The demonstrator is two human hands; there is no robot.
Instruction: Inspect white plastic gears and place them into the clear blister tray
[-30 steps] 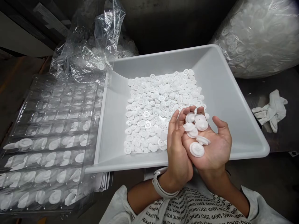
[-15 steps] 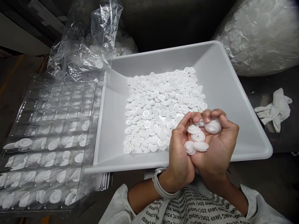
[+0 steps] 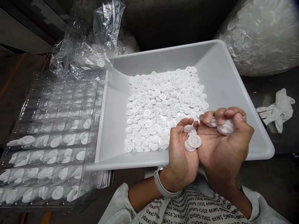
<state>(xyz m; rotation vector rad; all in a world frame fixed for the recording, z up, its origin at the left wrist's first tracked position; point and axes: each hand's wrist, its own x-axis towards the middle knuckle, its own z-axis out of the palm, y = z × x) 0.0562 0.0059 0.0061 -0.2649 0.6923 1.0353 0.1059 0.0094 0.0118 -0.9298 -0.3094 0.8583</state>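
Note:
My left hand [image 3: 182, 152] and my right hand [image 3: 224, 143] meet over the near right corner of a white plastic tray [image 3: 233, 93]. Cupped fingers of the left hand hold a few small white plastic gears [image 3: 192, 140]. The right hand's fingers and thumb curl over more white gears [image 3: 224, 127]. A heap of loose white gears [image 3: 163, 105] covers the tray floor just beyond both hands. A pale watch sits on my left wrist.
Clear blister trays [image 3: 53, 137] lie to the left, their near rows filled with white gears. A crumpled clear bag [image 3: 93, 46] sits behind them. A big bag of gears [image 3: 266, 34] stands far right, white gloves [image 3: 277, 112] beside it.
My right hand went from an open palm holding gears to curled fingers, and shifted right. Some gears passed into my left hand's cupped fingers.

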